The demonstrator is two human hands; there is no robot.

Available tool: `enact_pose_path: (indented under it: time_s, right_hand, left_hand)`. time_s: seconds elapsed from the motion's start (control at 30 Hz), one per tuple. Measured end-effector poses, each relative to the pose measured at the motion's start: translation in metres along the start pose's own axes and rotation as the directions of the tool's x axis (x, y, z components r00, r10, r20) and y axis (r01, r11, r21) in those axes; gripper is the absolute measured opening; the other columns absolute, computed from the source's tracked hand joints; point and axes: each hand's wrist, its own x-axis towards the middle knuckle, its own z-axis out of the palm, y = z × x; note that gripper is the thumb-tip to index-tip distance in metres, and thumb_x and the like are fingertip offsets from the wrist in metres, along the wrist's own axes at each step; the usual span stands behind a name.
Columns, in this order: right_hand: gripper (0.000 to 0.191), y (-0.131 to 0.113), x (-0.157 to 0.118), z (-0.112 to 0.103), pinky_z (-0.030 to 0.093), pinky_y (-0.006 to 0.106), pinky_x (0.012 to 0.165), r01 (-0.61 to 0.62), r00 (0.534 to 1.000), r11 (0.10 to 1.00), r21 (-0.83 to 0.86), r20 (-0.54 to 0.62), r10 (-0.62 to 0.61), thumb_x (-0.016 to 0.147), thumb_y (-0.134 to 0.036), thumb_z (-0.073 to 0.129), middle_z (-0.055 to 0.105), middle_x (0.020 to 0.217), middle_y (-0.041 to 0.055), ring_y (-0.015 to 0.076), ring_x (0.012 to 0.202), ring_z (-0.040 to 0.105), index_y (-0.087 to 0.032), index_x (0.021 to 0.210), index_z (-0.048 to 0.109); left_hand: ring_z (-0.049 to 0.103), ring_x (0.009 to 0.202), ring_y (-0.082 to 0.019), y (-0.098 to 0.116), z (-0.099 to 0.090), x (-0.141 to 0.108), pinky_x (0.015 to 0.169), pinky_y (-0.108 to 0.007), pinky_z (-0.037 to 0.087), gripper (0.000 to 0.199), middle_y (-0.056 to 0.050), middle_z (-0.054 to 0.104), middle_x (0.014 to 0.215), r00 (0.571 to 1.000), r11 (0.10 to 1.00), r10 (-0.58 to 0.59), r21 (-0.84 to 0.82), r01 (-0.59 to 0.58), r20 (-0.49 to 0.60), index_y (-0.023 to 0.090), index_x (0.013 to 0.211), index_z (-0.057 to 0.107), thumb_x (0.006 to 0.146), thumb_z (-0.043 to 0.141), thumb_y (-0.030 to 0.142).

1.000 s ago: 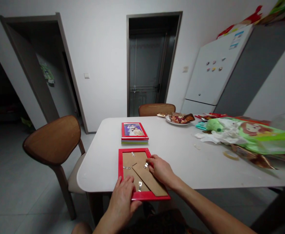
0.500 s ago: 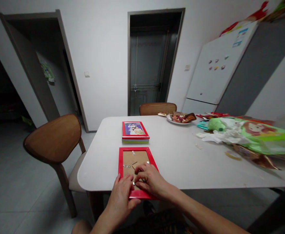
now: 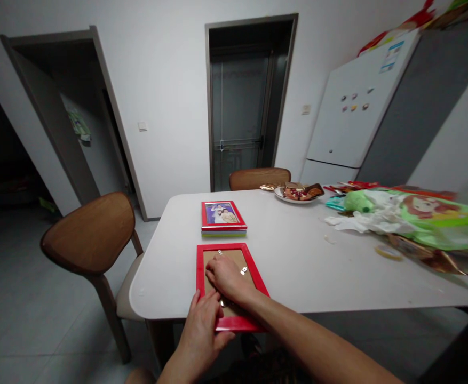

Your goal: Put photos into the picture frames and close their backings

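Note:
A red picture frame (image 3: 253,264) lies back side up at the table's near edge, its brown backing board (image 3: 230,254) showing with small metal clips (image 3: 243,270). My left hand (image 3: 206,324) grips the frame's lower left corner, thumb at the near edge and fingers over the top. My right hand (image 3: 226,276) is over the left part of the backing, fingers bent and pressed together near the left clip; whatever they touch is hidden. Beyond it sits a stack of frames, the top one a red photo frame (image 3: 223,215) with its picture facing up.
On the white table (image 3: 298,266) are a plate of food (image 3: 298,193) at the far edge and a green plastic bag (image 3: 437,218) with tissues and wrappers at the right. A wooden chair (image 3: 92,232) stands left, another (image 3: 260,178) behind.
My right hand has moved left and away from me, from the lower clip area to the left side of the backing. My left hand stays on the corner. The view has shifted slightly.

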Motion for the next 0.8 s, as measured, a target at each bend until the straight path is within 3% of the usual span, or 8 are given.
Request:
enact_pose_path:
  time_s: [0.23, 0.47, 0.57, 0.7, 0.8]
  right_hand:
    - [0.029, 0.025, 0.005, -0.005, 0.031, 0.03, 0.073, -0.182, 0.98, 0.979, -0.087, -0.091, 0.174, 0.079, -0.036, 0.042, 0.06, 0.092, 0.0094, 0.0205, 0.086, 0.047, -0.017, 0.09, 0.06]
    - [0.023, 0.029, 0.007, -0.006, 0.03, 0.028, 0.073, -0.088, 0.995, 0.996, 0.006, -0.042, 0.088, 0.077, -0.024, 0.044, 0.062, 0.093, 0.004, 0.0186, 0.085, 0.048, -0.021, 0.092, 0.06]
    - [0.027, 0.025, 0.005, -0.008, 0.031, 0.029, 0.075, -0.087, 0.995, 0.996, 0.012, -0.054, 0.087, 0.076, -0.022, 0.044, 0.061, 0.095, 0.006, 0.0194, 0.087, 0.048, -0.021, 0.098, 0.059]
    - [0.03, 0.023, -0.007, -0.016, 0.031, 0.028, 0.078, -0.084, 0.989, 0.994, 0.067, -0.112, 0.091, 0.076, -0.027, 0.043, 0.058, 0.099, 0.0082, 0.0185, 0.09, 0.048, -0.019, 0.101, 0.058]
    - [0.034, 0.026, -0.025, -0.022, 0.033, 0.027, 0.075, -0.12, 0.987, 0.99, 0.074, -0.096, 0.127, 0.071, -0.036, 0.048, 0.057, 0.096, 0.0084, 0.019, 0.088, 0.049, -0.019, 0.098, 0.059]
  left_hand:
    - [0.044, 0.11, -0.024, -0.004, 0.001, 0.0, 0.098, -0.051, 0.022, 0.047, -0.01, 0.059, 0.103, 1.0, 1.0, 0.008, -0.02, -0.008, -0.003, 0.016, 0.105, 0.049, 0.06, 0.063, 0.016]
    - [0.047, 0.107, -0.025, -0.001, -0.002, 0.002, 0.097, -0.052, 0.022, 0.049, -0.007, 0.061, 0.095, 1.0, 0.999, 0.012, -0.033, -0.012, -0.009, 0.017, 0.106, 0.048, 0.059, 0.063, 0.016]
    - [0.047, 0.107, -0.025, 0.0, -0.002, 0.002, 0.098, -0.051, 0.023, 0.042, -0.008, 0.059, 0.102, 1.0, 1.0, 0.018, -0.02, -0.019, -0.022, 0.018, 0.097, 0.052, 0.057, 0.065, 0.016]
    - [0.045, 0.109, -0.024, 0.001, -0.004, 0.002, 0.097, -0.05, 0.023, 0.027, -0.009, 0.055, 0.111, 1.0, 1.0, 0.009, -0.01, -0.009, -0.018, 0.018, 0.08, 0.054, 0.056, 0.065, 0.014]
    - [0.046, 0.107, -0.023, 0.001, -0.004, 0.004, 0.097, -0.05, 0.023, 0.031, -0.008, 0.057, 0.107, 1.0, 1.0, 0.002, -0.009, -0.002, -0.01, 0.018, 0.084, 0.054, 0.056, 0.065, 0.013]
